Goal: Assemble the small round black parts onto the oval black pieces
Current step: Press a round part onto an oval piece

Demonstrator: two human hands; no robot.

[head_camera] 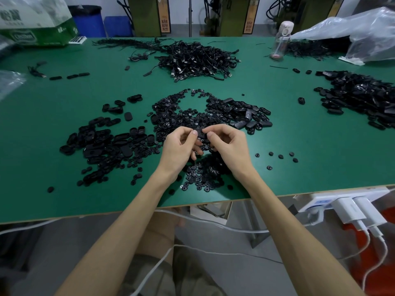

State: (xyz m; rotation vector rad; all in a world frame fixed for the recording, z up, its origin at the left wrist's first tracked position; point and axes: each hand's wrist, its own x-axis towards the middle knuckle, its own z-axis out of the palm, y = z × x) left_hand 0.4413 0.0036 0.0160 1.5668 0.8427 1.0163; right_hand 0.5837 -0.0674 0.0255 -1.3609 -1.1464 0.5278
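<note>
Head view: the only lettering sits on a green-and-white sack (pixel 36 24) at the table's far left corner and on orange strips on the machines behind. Both are too blurred to read with any certainty.

A clear plastic bottle (pixel 281 39) with a pale pink cap stands upright at the far right, and nothing can be made out inside it. Beside it slumps a crinkled clear plastic bag (pixel 363 33) whose contents cannot be told. A blue bin (pixel 89 20) with a black liner stands on the floor beyond the table.

The table (pixel 299 167) has a matte green top with a pale wooden edge. The left hand (pixel 179 146) and right hand (pixel 228 144) meet above its near centre. Both have their fingers curled, and each pinches 1 oval black piece (pixel 201 133) between thumb and fingertips, so the piece is lifted clear of the surface. Whether a round part is already on it cannot be seen.

Beneath the wrists and spreading away from them lie the small round black parts (pixel 203 176), flat discs, some with a glinting centre. Loose oval pieces (pixel 100 144), smooth, dark and rimmed, are heaped to the left. A glossier heap (pixel 361 95) lies far right. A tangle of black cables (pixel 198 58) lies further back.

2 white chargers (pixel 350 210) are plugged in under the right edge.
</note>
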